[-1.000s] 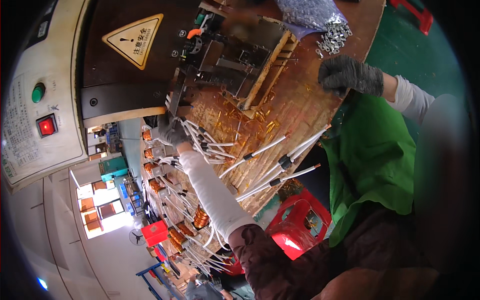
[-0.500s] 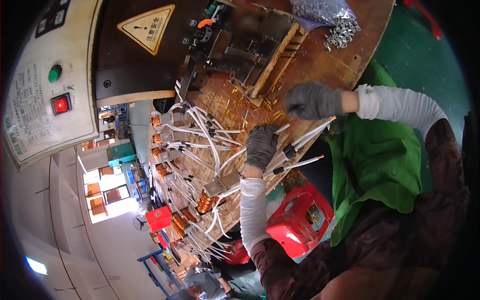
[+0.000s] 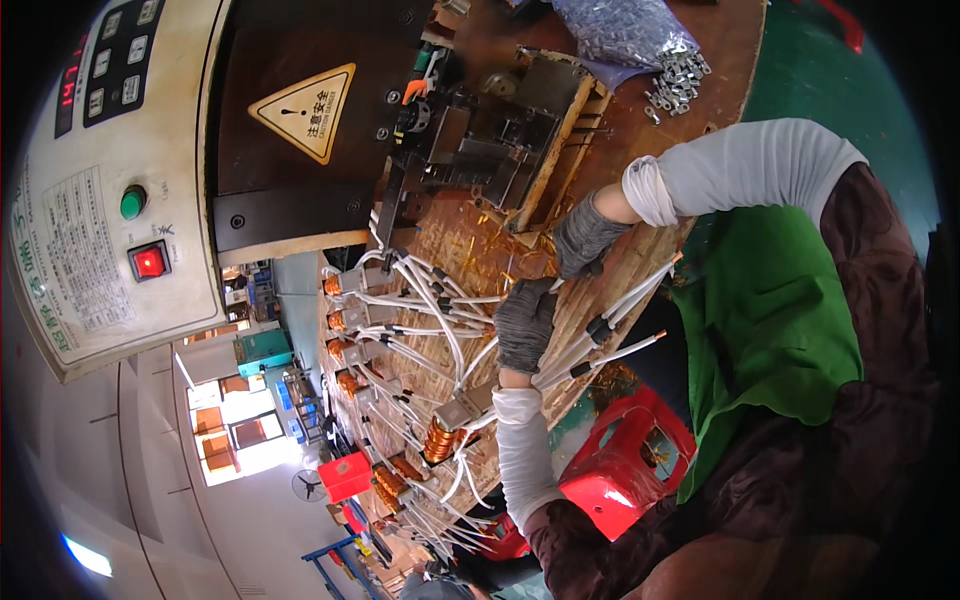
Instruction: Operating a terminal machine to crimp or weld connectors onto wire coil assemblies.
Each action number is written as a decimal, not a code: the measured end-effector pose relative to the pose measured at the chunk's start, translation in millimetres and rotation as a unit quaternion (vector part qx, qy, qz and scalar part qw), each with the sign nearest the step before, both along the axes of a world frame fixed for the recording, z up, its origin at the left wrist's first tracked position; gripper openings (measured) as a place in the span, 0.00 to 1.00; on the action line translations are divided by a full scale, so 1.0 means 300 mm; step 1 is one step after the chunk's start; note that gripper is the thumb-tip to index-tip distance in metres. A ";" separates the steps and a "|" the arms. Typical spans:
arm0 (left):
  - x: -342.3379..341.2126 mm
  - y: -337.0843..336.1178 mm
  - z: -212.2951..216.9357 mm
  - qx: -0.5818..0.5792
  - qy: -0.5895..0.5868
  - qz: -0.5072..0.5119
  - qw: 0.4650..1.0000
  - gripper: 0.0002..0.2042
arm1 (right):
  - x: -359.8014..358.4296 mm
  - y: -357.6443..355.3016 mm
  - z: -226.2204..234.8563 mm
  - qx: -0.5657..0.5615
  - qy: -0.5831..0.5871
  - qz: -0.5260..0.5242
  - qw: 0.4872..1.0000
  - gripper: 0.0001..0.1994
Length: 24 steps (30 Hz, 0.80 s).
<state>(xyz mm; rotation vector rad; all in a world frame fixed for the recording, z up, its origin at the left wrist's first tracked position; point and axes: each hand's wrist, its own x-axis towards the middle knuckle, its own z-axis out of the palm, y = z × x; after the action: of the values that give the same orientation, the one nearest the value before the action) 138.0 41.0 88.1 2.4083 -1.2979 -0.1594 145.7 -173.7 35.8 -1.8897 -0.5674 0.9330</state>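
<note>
Leftmost, one beige control box, fitted with a green push button and a red rocker switch, the switch lit. Adjoining, a dark machine panel bearing a yellow triangular warning sign. Below the panel, a row of small copper coils with white leads trailing over the bench. Next, the machine's dark tooling block, copper-coloured scraps strewn before it. Nearer, one larger copper coil beside a grey metal block.

Centre: left hand, grey-gloved, closed around a white lead, whose short upper stretch shows between the two hands. Right hand, likewise gloved, fingers curled at that upper stretch; whether they pinch it cannot be told.

Rightward: further black-sleeved leads, apart from the hands, tips bare copper; a red plastic stool; a clear bag of metal lugs, with loose lugs spilled beside it; a green apron.

State of work, as judged: these right-hand tips are stripped but unlugged; the handled lead's tip is hidden, its condition unknown.
</note>
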 end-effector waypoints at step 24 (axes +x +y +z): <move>0.077 0.002 -0.029 -0.070 0.015 0.018 0.997 0.07 | -0.087 0.015 0.049 -0.232 -0.617 -0.038 0.751 0.08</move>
<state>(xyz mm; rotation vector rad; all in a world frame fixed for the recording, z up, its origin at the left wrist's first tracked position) 161.1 41.7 79.5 2.3001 -1.2099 -0.0921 119.7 -169.3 50.7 -2.8394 -1.0428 -0.4679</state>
